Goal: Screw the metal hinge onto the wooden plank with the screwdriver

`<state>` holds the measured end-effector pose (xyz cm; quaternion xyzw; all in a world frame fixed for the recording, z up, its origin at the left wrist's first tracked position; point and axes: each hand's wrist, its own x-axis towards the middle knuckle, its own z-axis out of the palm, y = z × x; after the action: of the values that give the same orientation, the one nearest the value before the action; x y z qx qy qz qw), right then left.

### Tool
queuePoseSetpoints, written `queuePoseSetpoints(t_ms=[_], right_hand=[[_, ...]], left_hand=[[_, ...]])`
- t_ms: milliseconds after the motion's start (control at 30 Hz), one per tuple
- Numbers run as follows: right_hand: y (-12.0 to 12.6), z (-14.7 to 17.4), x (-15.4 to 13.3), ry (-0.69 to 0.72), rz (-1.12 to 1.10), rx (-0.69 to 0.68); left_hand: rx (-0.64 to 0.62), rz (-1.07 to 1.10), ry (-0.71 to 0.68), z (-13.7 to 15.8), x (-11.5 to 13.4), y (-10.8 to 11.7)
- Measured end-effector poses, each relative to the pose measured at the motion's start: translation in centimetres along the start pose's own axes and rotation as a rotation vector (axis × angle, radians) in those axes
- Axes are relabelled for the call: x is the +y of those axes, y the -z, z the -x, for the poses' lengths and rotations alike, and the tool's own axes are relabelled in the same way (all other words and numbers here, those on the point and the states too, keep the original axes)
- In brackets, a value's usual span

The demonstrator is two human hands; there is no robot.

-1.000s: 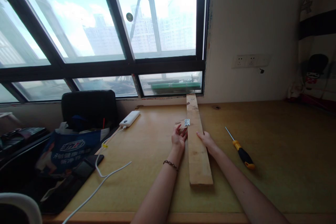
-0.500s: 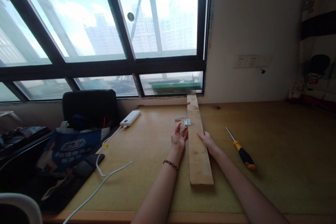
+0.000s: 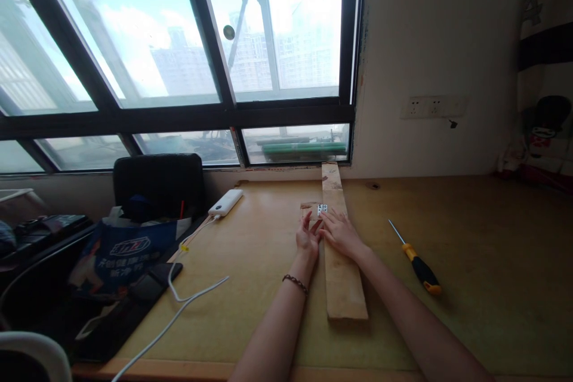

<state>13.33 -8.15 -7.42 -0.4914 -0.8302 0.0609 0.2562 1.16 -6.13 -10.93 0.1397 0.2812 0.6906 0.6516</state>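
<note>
Showing a blue bag (image 3: 128, 255), contents unclear, at lower left. At centre, half-curling the left hand (image 3: 308, 240) palm-up by a wood block (image 3: 308, 207), grip unclear; laying the right hand (image 3: 344, 236), loosely spread, on the plank (image 3: 345, 287) beside the hinge (image 3: 322, 209).

The long board (image 3: 345, 286) is pale tan, with dark brown blotches toward its far end. The small wood piece (image 3: 307, 208) to its left is tan, edged darker brown on the far side. The hinge (image 3: 322, 210) is silver, patterned with dark spots. The screwdriver (image 3: 421, 268) at right has a black-and-yellow handle and a silver shaft. The tabletop (image 3: 264, 274) is yellowish brown. At left, the power bank (image 3: 226, 203) and cable (image 3: 176, 313) are white; the cable tag (image 3: 184, 248) is yellow. The bag (image 3: 129, 262) is blue with white lettering. The bracelet (image 3: 295, 282) is dark brown.
</note>
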Motion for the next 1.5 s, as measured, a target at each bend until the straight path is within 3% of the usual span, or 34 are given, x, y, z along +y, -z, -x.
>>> queuePoseSetpoints(t_ms=[200, 433, 700, 800, 900, 967, 1033, 1100, 1200, 1267, 1367, 1500], right_hand=[[-0.5, -1.6, -0.5, 0.011, 0.041, 0.004], [-0.7, -3.6, 0.1, -0.088, 0.031, 0.105], [-1.8, -4.0, 0.4, -0.111, 0.017, 0.142], [-1.5, -4.0, 0.7, -0.110, -0.059, 0.249], [-1.6, -3.0, 1.8, -0.199, -0.191, 0.457], [-2.0, -1.6, 2.6, -0.370, -0.313, 0.564], [-2.6, 0.4, 3.3, -0.583, -0.492, 0.579], [-3.1, 2.5, 3.5, -0.727, -0.762, 0.500], [-3.1, 4.8, 3.0, -0.700, -1.195, 0.308], [-2.7, 5.5, 2.4, -0.644, -1.360, 0.272], [-1.7, 5.6, 1.5, -0.660, -1.446, 0.293], [-0.7, 5.3, 0.8, -0.674, -1.538, 0.218]], left_hand=[[0.038, 0.036, 0.032, 0.0, 0.1, -0.1], [0.025, 0.047, 0.021, 0.0, 0.2, -0.1], [0.016, 0.035, 0.021, -0.1, 0.1, 0.1], [0.016, 0.032, 0.024, -0.1, 0.1, 0.0], [0.039, 0.022, 0.024, -0.1, 0.0, 0.0], [0.044, 0.025, 0.026, -0.2, 0.0, 0.0], [0.043, 0.034, 0.039, -0.3, 0.0, 0.1], [0.034, 0.039, 0.049, -0.3, -0.1, 0.2], [0.019, 0.036, 0.043, -0.2, -0.1, 0.2], [0.013, 0.033, 0.043, 0.0, 0.0, 0.1], [0.012, 0.042, 0.053, 0.4, 0.2, 0.0], [0.011, 0.035, 0.074, 1.3, 0.6, -0.1]])
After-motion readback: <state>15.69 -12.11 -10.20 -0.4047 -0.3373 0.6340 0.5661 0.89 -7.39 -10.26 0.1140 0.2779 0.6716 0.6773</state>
